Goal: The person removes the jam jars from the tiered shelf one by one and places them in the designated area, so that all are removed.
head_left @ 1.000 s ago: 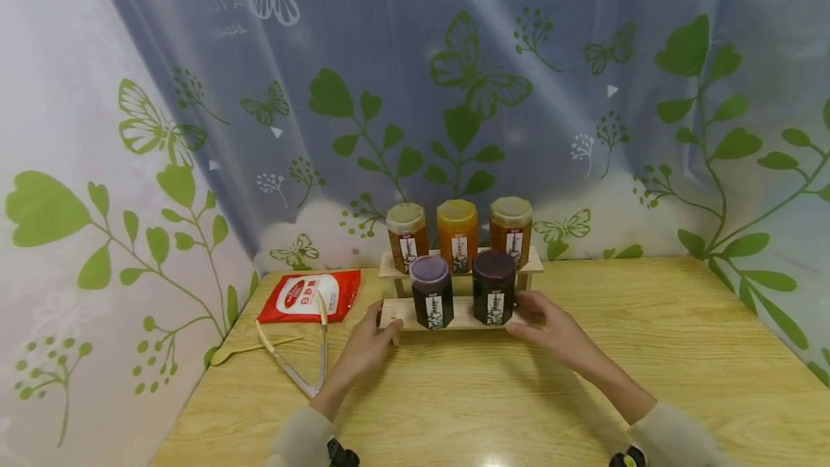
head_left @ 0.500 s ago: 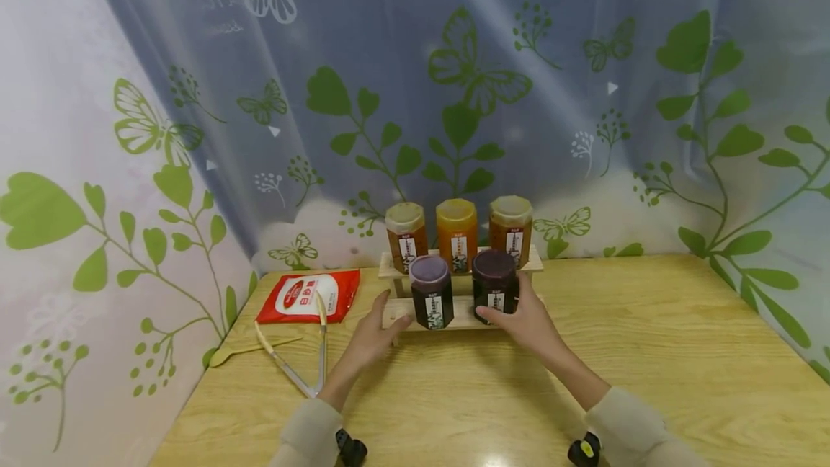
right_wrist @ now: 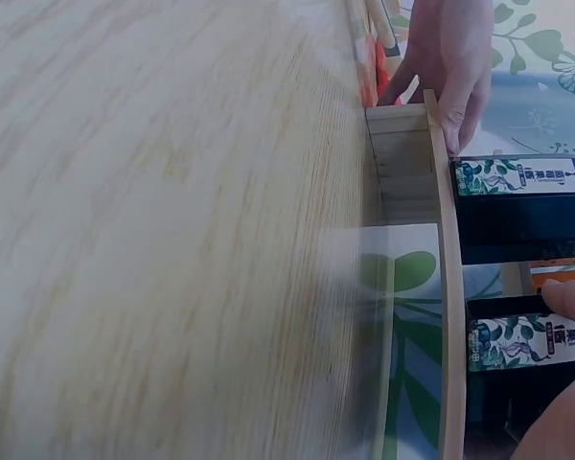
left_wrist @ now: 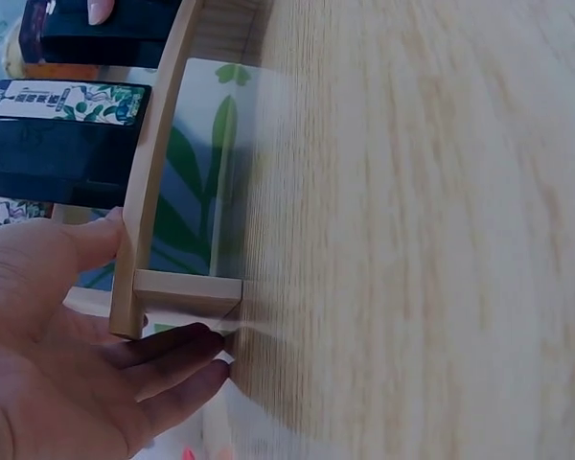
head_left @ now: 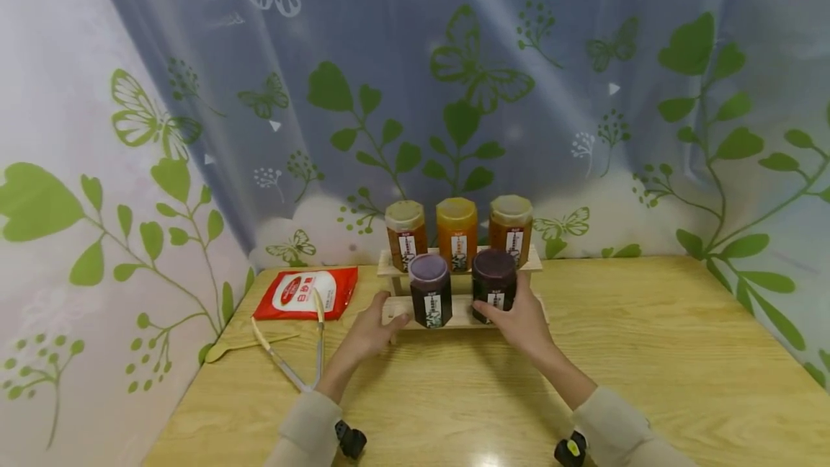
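**Taking the dark jar from the lower step without disturbing the rack**

The right hand (head_left: 519,319) is curled around the right dark jar (head_left: 494,285), which stands on the lower step of the small wooden rack (head_left: 457,314), a little below the centre of the head view. In the right wrist view one fingertip (right_wrist: 567,299) lies on the side of this jar, near its label. The left hand (head_left: 371,330) holds the left end of the lower step, with the thumb on top and the fingers around the support block, as the left wrist view shows; it closes on the wood, not on a jar.

To do this step well, I judge that the right hand should have thumb and fingers on opposite sides of the jar, low on the body and not only on the lid, because the jar looks full and heavy. The lift should go straight up before it comes toward the person, since the other dark jar (head_left: 430,300) stands just beside it on the left and the three orange jars (head_left: 457,233) stand just behind on the upper step. The left hand should press the rack down on the surface (head_left: 648,352), so the light wooden frame does not tip or slide.
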### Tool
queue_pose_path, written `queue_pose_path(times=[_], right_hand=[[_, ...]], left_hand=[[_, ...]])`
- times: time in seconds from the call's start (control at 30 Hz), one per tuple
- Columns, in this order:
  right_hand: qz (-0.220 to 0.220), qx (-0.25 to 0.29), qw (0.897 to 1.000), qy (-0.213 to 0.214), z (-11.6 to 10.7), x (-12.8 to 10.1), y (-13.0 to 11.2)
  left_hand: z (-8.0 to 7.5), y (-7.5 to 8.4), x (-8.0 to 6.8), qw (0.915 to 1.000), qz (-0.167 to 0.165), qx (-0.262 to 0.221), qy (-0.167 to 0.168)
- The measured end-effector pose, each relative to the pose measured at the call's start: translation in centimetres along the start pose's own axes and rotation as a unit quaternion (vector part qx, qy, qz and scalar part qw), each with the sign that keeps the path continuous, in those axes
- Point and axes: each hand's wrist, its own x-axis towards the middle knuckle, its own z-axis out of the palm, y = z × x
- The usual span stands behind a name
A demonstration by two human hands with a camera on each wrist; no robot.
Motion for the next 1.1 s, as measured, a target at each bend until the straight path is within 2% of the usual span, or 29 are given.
queue_pose_path(times=[0.23, 0.47, 0.73, 1.1], right_hand=[[-0.008, -0.008, 1.000, -0.012, -0.9, -0.7, 0.3], [0.004, -0.038, 0.999, -0.025, -2.4, -1.5, 0.3], [0.006, -0.033, 0.999, -0.029, -4.2, -1.8, 0.8], [0.018, -0.021, 0.999, -0.027, -7.0, -2.5, 1.3]], left_hand=[[0.1, 0.1, 0.2, 0.9994, 0.031, 0.009, 0.010], [0.2, 0.4, 0.1, 0.9989, 0.043, 0.015, 0.012], [0.0, 0.2, 0.3, 0.9995, 0.026, 0.012, 0.015], [0.0, 0.9, 0.4, 0.9999, 0.006, 0.001, 0.011]])
